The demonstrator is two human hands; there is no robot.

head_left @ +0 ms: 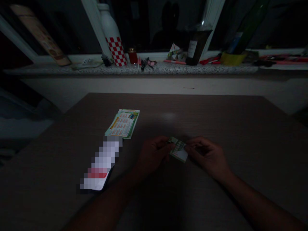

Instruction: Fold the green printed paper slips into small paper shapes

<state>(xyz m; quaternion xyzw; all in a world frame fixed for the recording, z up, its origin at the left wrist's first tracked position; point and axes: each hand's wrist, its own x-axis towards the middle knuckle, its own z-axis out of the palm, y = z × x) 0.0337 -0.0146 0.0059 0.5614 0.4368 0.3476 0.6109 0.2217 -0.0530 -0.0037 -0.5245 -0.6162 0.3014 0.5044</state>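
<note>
A small green and white printed card (180, 151) is held up over the table between my two hands. My left hand (155, 154) pinches its left edge between thumb and fingers. On the opposite side my right hand (208, 154) pinches the right edge. The print on the card is too dim to read, and whether it is one card or several together I cannot tell. To the left of my hands lies a stack of cards (122, 124), the top one printed with a calendar grid.
A phone (102, 166) with a lit, blurred screen lies left of my left forearm, below the stack. Behind the brown table (204, 112), a speckled windowsill (91, 69) carries a red-checked white bottle (116, 48), a small red jar (132, 56), a dark cup (196, 48) and a green bottle (249, 29).
</note>
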